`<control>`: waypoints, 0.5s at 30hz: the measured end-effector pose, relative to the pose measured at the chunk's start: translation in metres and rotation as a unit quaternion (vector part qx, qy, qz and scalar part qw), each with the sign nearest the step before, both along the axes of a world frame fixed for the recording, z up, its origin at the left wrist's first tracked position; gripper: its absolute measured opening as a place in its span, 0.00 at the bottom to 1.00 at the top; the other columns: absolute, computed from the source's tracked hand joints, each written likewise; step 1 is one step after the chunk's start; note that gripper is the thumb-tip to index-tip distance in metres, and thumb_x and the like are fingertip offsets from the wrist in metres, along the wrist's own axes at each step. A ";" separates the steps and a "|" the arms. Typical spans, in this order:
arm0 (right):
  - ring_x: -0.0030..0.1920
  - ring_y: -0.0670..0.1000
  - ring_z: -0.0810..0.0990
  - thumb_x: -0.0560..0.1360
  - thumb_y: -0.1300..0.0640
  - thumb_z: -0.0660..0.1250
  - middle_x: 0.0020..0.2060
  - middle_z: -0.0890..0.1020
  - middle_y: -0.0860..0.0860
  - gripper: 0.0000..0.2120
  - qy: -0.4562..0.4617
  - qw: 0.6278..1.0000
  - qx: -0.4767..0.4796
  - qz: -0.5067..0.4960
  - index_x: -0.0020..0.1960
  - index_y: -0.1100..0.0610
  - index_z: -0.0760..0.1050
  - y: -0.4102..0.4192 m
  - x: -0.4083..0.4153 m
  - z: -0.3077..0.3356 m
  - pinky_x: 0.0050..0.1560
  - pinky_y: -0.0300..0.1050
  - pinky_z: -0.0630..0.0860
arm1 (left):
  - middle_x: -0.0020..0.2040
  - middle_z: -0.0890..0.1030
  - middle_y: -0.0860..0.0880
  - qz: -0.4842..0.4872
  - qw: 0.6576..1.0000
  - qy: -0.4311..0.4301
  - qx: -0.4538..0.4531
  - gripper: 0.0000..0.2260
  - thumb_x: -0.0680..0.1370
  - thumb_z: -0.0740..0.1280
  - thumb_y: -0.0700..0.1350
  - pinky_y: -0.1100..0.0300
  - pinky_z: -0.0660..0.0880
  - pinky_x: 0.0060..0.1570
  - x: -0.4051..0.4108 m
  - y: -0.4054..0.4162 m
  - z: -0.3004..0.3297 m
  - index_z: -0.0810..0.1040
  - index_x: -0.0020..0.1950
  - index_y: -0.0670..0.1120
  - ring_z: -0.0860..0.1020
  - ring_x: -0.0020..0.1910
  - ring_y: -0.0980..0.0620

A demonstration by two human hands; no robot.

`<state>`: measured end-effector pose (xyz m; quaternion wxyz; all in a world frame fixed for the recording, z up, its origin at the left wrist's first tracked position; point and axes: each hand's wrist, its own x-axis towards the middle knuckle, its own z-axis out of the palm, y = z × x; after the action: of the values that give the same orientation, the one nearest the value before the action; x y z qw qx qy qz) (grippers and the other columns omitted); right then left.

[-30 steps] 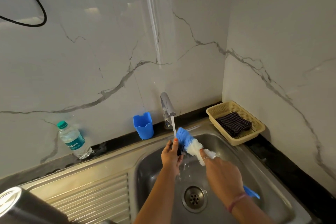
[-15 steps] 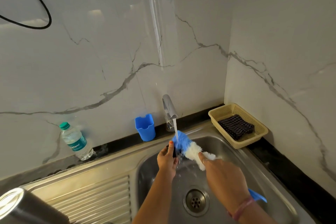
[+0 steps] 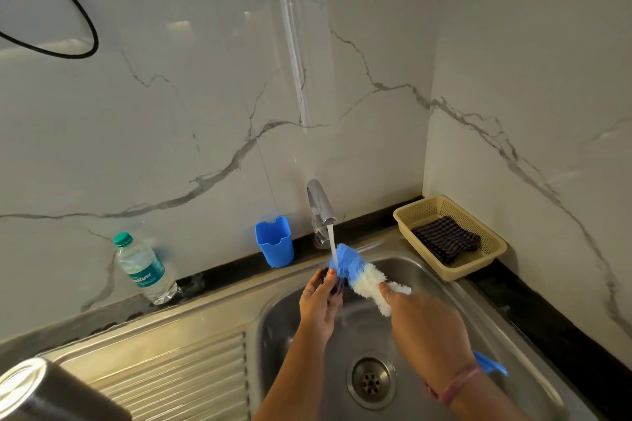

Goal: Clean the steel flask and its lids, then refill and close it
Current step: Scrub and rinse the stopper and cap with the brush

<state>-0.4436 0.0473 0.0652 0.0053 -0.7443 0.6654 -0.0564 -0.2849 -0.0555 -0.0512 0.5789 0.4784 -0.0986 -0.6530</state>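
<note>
Ideally, left hand (image 3: 319, 301) pinching the dark lid (image 3: 337, 285) turns it under the stream — right hand (image 3: 425, 325), curled round the brush (image 3: 359, 275), scrubs every groove.

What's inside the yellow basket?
A dark checked cloth lies folded inside the basket. The mesh floor shows around it. Whatever might be under the cloth is covered, so I cannot tell.

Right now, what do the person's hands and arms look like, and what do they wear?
Both forearms are bare, without sleeves. The left hand has orange nail polish and a thin ring. The right hand has a ring too, and pink thread bands circle its wrist.
</note>
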 end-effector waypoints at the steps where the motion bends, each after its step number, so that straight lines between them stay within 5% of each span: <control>1: 0.45 0.47 0.81 0.82 0.60 0.53 0.50 0.81 0.49 0.24 0.001 1.000 0.009 -0.008 0.76 0.48 0.55 -0.006 -0.001 -0.003 0.44 0.41 0.78 | 0.60 0.80 0.38 -0.006 1.000 0.004 -0.006 0.17 0.75 0.71 0.37 0.50 0.81 0.54 -0.002 0.001 0.000 0.76 0.64 0.41 0.81 0.57 0.44; 4: 0.43 0.48 0.82 0.81 0.60 0.53 0.49 0.82 0.49 0.26 -0.018 0.999 0.030 -0.018 0.77 0.47 0.55 -0.015 -0.001 -0.005 0.43 0.41 0.79 | 0.61 0.79 0.38 -0.012 1.000 0.020 -0.016 0.17 0.76 0.69 0.36 0.50 0.82 0.50 -0.005 -0.001 0.001 0.76 0.65 0.40 0.81 0.57 0.42; 9: 0.44 0.48 0.80 0.81 0.61 0.52 0.49 0.81 0.49 0.26 -0.013 1.000 0.012 0.006 0.76 0.46 0.54 0.005 -0.004 0.001 0.40 0.41 0.73 | 0.62 0.77 0.38 0.026 0.998 0.063 -0.002 0.16 0.80 0.64 0.35 0.39 0.76 0.61 0.002 -0.006 -0.003 0.74 0.67 0.43 0.79 0.59 0.39; 15: 0.44 0.48 0.82 0.80 0.61 0.54 0.49 0.82 0.50 0.25 -0.030 0.998 0.046 -0.030 0.75 0.48 0.58 -0.015 -0.001 -0.005 0.44 0.42 0.79 | 0.65 0.76 0.37 0.006 0.996 0.085 -0.027 0.16 0.81 0.62 0.34 0.42 0.77 0.59 -0.010 -0.003 -0.002 0.73 0.69 0.42 0.78 0.60 0.39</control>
<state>-0.4443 0.0323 0.0603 0.0581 -0.7210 0.6889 -0.0480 -0.2945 -0.0582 -0.0527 0.6019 0.4055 -0.0639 -0.6850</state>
